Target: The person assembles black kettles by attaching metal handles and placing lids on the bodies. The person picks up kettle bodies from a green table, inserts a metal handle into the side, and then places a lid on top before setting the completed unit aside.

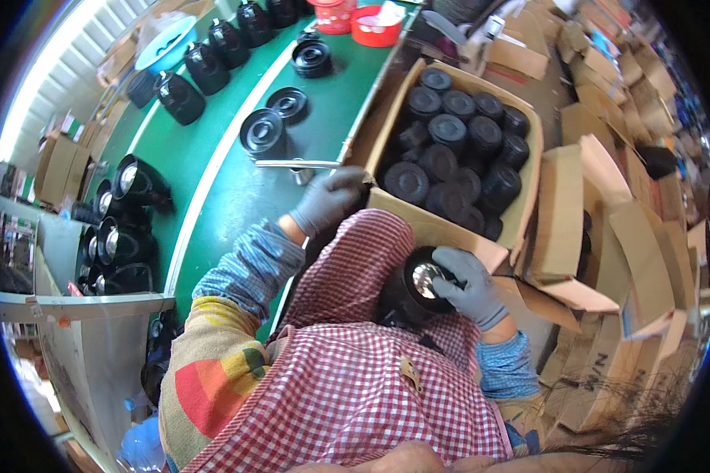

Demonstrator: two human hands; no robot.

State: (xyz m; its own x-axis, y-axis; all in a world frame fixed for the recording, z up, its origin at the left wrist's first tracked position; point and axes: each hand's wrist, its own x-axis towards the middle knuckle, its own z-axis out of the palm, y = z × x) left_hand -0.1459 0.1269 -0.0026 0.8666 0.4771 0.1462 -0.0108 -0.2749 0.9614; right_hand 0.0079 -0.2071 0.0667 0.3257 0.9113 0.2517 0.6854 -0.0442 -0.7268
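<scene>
In the head view, a person wears grey gloves on 2 hands. The right hand [472, 290] is closed on the rim of 1 black vessel [402, 296], with its fingers at the mouth, where shiny metal is seen inside. This vessel is in the lap, tilted, upon the checked apron [355, 394]. The left hand [329, 202] has bent fingers at the near left corner of the open carton [430, 229]; whether it grips the cardboard, I cannot tell. The carton is filled with round black lids [448, 130]. At its left is the green table [230, 206], which carries more lids, upright black jugs [180, 96] and 1 light blue basin [166, 45]. Other black vessels lie on their sides at the left.
</scene>
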